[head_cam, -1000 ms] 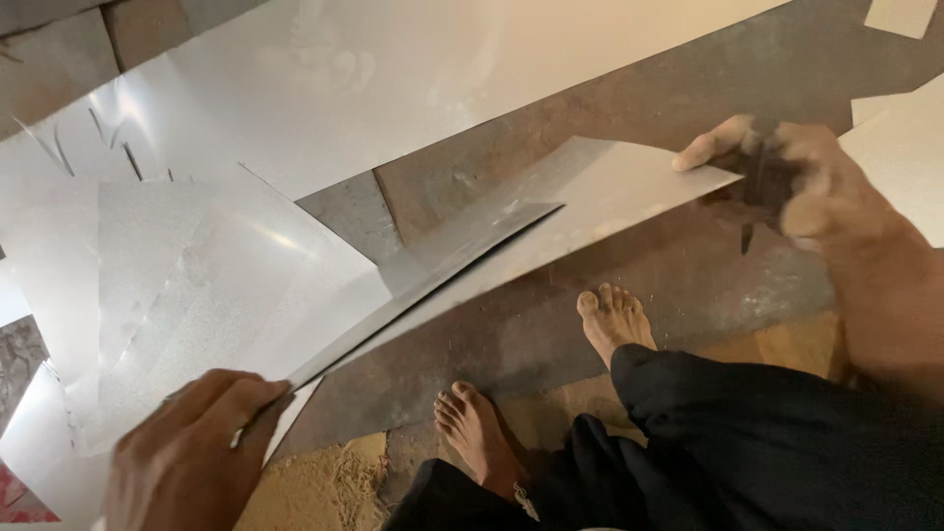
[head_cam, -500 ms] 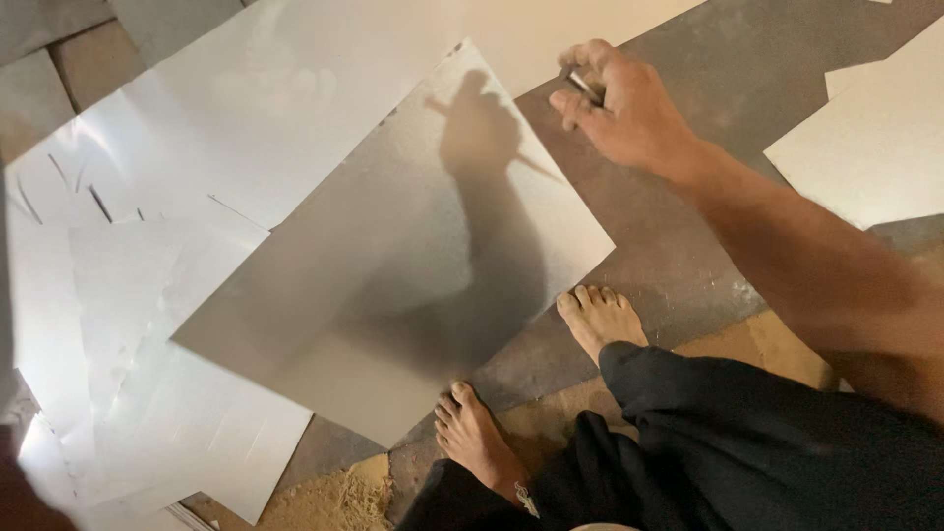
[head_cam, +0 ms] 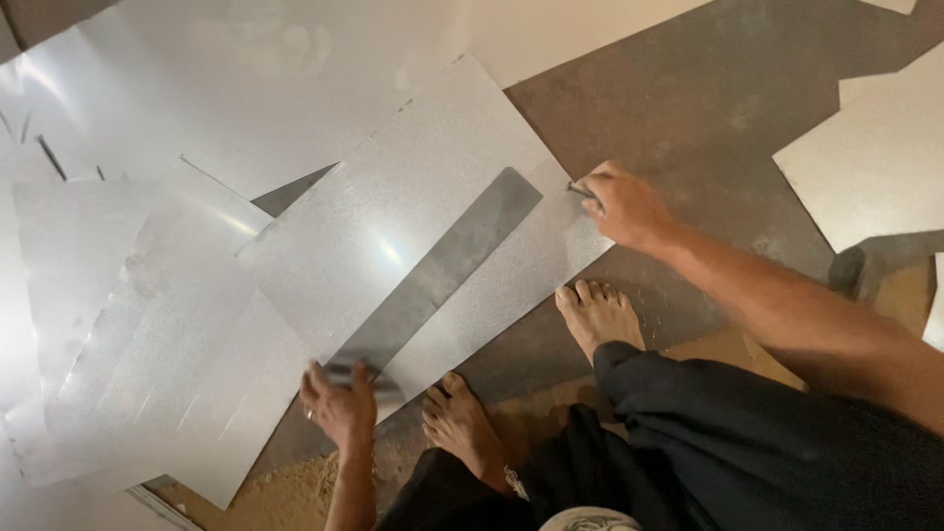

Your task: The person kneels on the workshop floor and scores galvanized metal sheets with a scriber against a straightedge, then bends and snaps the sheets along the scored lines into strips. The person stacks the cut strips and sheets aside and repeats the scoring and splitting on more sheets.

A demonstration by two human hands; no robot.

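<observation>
A shiny grey metal sheet (head_cam: 433, 197) lies flat on the brown floor. A long, darker metal strip (head_cam: 447, 265) rests diagonally across it. My left hand (head_cam: 339, 403) grips the strip's lower end at the sheet's near edge. My right hand (head_cam: 624, 206) pinches a small thin tool (head_cam: 578, 190) whose tip touches the sheet's right edge, a little right of the strip's upper end. My two bare feet (head_cam: 595, 315) stand just off the sheet's near corner, with dark trousers (head_cam: 747, 442) above them.
Several more metal sheets (head_cam: 128, 324) overlap on the left, and a large pale sheet (head_cam: 246, 88) lies at the back. More sheets (head_cam: 875, 167) lie on the right. Sawdust (head_cam: 285, 492) is piled near my left foot.
The sheet, lifted by both hands a second ago, now lies flat. The dark strip has appeared on it, held by my left hand. My right hand moved down to the sheet's right edge.
</observation>
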